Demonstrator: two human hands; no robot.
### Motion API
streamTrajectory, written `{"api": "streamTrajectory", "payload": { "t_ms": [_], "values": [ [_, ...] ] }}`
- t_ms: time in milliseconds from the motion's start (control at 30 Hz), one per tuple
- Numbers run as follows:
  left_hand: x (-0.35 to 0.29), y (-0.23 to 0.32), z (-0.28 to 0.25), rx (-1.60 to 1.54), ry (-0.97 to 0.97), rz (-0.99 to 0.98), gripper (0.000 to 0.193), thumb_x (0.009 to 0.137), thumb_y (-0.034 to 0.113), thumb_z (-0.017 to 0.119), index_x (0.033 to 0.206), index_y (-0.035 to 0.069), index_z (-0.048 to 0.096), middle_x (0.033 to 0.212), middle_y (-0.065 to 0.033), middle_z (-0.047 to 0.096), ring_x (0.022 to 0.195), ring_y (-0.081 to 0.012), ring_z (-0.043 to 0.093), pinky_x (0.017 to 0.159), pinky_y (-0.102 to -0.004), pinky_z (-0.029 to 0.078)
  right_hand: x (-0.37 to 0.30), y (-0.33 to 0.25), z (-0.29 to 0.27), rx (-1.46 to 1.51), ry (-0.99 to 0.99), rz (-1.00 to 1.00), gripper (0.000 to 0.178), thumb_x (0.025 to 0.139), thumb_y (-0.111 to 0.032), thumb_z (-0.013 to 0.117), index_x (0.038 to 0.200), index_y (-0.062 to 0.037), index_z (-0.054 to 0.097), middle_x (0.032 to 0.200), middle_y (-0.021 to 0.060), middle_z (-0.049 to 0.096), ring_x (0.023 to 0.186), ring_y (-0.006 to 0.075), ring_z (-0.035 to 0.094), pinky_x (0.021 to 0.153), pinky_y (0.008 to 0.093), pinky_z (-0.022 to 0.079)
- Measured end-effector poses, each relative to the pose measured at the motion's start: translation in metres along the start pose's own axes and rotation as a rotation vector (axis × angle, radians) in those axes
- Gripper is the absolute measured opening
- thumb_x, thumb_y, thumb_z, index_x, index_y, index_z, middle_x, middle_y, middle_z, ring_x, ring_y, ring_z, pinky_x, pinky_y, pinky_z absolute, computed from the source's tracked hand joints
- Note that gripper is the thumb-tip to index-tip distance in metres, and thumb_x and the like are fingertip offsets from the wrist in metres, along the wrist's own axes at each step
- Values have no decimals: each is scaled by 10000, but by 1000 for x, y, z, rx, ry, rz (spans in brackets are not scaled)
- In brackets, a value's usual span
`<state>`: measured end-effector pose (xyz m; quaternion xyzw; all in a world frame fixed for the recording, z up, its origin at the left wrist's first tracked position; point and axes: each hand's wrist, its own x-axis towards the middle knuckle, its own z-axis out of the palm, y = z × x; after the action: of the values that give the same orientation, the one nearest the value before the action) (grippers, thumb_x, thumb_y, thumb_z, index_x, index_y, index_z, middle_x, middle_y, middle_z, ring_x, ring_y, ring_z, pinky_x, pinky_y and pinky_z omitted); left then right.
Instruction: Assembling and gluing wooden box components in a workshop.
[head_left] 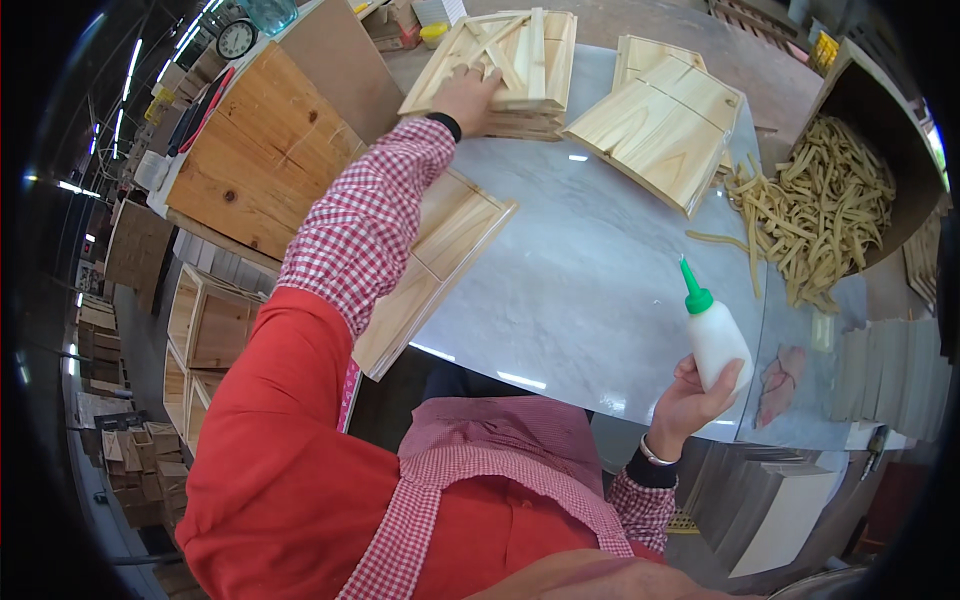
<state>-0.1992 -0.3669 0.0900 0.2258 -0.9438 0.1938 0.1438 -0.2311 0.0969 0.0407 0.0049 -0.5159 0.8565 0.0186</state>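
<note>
My left hand (467, 98) reaches far across the table and lies on top of a stack of pale wooden panels (540, 90). Its fingers are slightly spread over the top panel, beside the crossed wooden strips (497, 48). My right hand (690, 402) is wrapped round the lower part of a white squeeze bottle (716, 338) with a green cap and pointed nozzle, held upright near the table's right front edge. Partly under my left forearm lies another flat wooden panel (430, 262) with a groove across it.
More grooved panels (655, 120) are piled at the far right of the glossy grey table (540, 240). A tipped box (915, 150) spills thin tan strips (830, 200) onto it. A large knotty board (260, 150) stands at the left. Grey boards (890, 370) are stacked at the right.
</note>
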Motion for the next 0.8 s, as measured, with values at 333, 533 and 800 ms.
{"api": "streamTrajectory", "payload": {
  "t_ms": [333, 533, 800],
  "values": [
    [37, -14, 29, -218, 8, 355, 736, 820, 477, 649, 1445, 208, 368, 861, -162, 595, 845, -322, 557, 740, -437, 457, 13, 11, -18, -30, 161, 15, 443, 952, -454, 467, 947, -29, 591, 686, 43, 589, 499, 112, 490, 446, 229, 350],
    [33, -25, 30, -334, -102, 257, 596, 851, 386, 669, 1369, 162, 479, 1001, -175, 565, 922, -341, 564, 842, -424, 447, 60, -20, -82, -45, 319, -284, 400, 928, -326, 543, 1096, 37, 539, 916, 130, 609, 717, 186, 581, 637, 303, 474],
    [19, 3, 15, -372, 158, 261, 512, 895, 319, 635, 1320, 62, 511, 1257, -187, 508, 1146, -324, 517, 959, -380, 422, 147, -48, -173, -972, 615, -490, 481, 780, -198, 715, 1126, 59, 501, 1059, 196, 565, 978, 305, 550, 862, 400, 445]
  ]
}}
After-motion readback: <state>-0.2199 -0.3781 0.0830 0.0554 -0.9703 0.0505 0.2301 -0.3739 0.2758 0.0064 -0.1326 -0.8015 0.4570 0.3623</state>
